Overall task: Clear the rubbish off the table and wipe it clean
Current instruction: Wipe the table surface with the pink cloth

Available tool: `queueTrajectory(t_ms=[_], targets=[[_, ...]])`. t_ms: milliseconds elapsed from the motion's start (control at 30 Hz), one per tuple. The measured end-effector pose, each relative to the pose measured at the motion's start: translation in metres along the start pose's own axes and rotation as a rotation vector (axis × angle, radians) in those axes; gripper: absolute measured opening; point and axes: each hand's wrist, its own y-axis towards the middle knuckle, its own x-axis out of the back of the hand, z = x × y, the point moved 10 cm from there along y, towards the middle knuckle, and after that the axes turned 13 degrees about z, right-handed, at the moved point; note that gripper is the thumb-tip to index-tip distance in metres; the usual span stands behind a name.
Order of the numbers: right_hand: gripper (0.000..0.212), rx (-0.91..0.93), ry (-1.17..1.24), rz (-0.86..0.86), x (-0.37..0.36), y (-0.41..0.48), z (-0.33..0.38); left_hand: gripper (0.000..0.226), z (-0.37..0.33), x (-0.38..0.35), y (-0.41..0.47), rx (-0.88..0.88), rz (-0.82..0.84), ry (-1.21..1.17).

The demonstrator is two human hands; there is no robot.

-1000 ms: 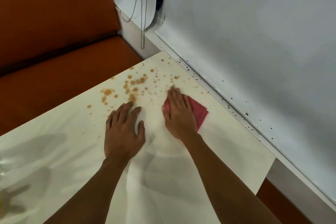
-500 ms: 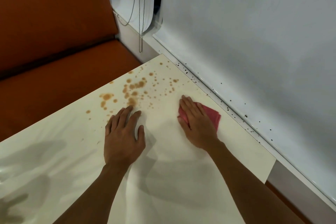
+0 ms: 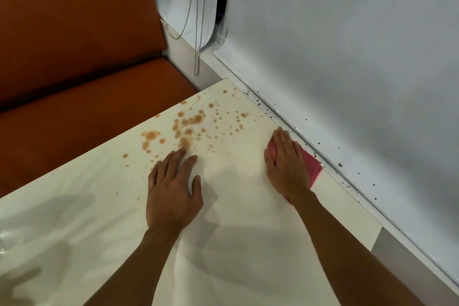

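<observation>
Wiping step in hand; right hand point(image 3: 285, 164), grip wide, pressed pink cloth point(image 3: 315, 169) flat at bench point(image 3: 248, 243) edge, centre right; left hand point(image 3: 171, 191) lay flat, holding nothing; next sweep should carry cloth to brown splashes point(image 3: 191, 120), upper centre.

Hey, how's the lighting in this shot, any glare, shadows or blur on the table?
Head view: soft, even light; faint shadows lie on the table just right of the left hand and beside the right hand and its forearm; a glossy reflection sits at the lower-left edge; the brown stains look sharp.
</observation>
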Motion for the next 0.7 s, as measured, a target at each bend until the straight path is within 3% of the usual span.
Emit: queueTrajectory(t_ms=[67,133,267,333,500,567,700], targets=[[0.066,-0.227,0.054,-0.04,0.005,0.033,-0.002,0.053,0.0,0.001,0.0,-0.006,-0.003,0.006],[0.066,-0.268,0.073,-0.04,0.004,0.052,0.02,0.053,0.0,0.001,0.001,-0.008,-0.001,0.016],[0.061,0.208,-0.038,0.032,-0.011,0.013,0.069,0.054,-0.001,0.0,-0.001,-0.002,-0.004,0.017],[0.062,0.316,-0.067,0.066,-0.012,-0.01,0.057,0.054,-0.003,0.003,0.0,-0.015,-0.011,0.016],[0.067,-0.134,0.009,-0.001,0.004,0.043,0.021,0.054,-0.001,0.001,0.002,0.001,0.012,0.021],[0.067,-0.163,0.016,0.009,0.002,0.06,0.039,0.055,0.0,-0.002,0.001,0.002,0.014,0.021],[0.064,0.242,-0.067,0.049,-0.008,0.023,0.074,0.054,0.0,-0.001,0.0,0.002,0.005,0.02]])
